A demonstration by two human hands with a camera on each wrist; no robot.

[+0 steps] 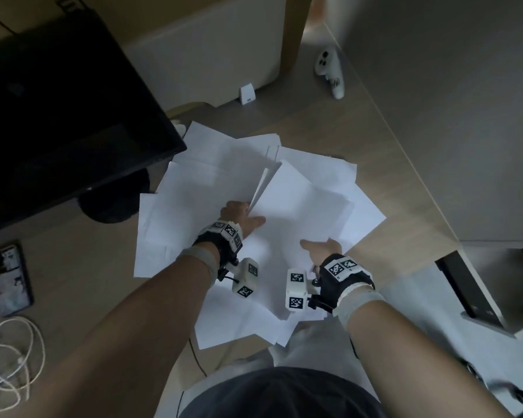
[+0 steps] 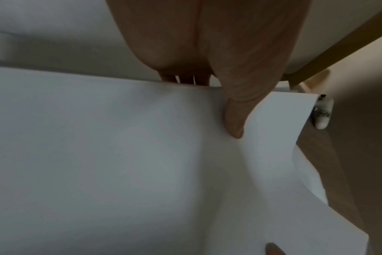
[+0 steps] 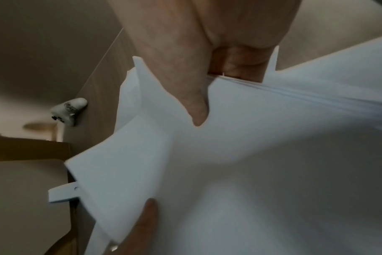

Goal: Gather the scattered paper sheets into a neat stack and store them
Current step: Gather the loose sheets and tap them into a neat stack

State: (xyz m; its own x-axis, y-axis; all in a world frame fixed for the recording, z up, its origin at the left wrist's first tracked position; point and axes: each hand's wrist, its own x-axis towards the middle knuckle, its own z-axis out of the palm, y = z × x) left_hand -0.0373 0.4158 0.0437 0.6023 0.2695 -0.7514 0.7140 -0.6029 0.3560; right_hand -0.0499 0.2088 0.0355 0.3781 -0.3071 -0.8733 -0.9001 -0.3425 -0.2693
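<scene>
Left hand (image 2: 218,51) pinching paper sheets (image 2: 120,155)

Thumb on top, fingers beneath the far edge; white controller (image 2: 323,113) lies beyond the sheets' right corner.

A dim room: a light wood-grain desk (image 1: 360,137) runs beside a grey floor (image 1: 465,101). A black monitor (image 1: 58,116) stands at its left, a pale cabinet panel (image 1: 218,49) behind it.

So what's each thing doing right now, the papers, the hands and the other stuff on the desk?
Paper sheets: still spread out and overlapping, not stacked.
Left hand: pinching a bunch of sheets, thumb on top.
Right hand: pinching the same bunch, thumb on top.
Monitor: screen dark.
Phone: lying flat, screen lit.
Game controller: lying on the desk, untouched.
Cable: loosely coiled.
</scene>
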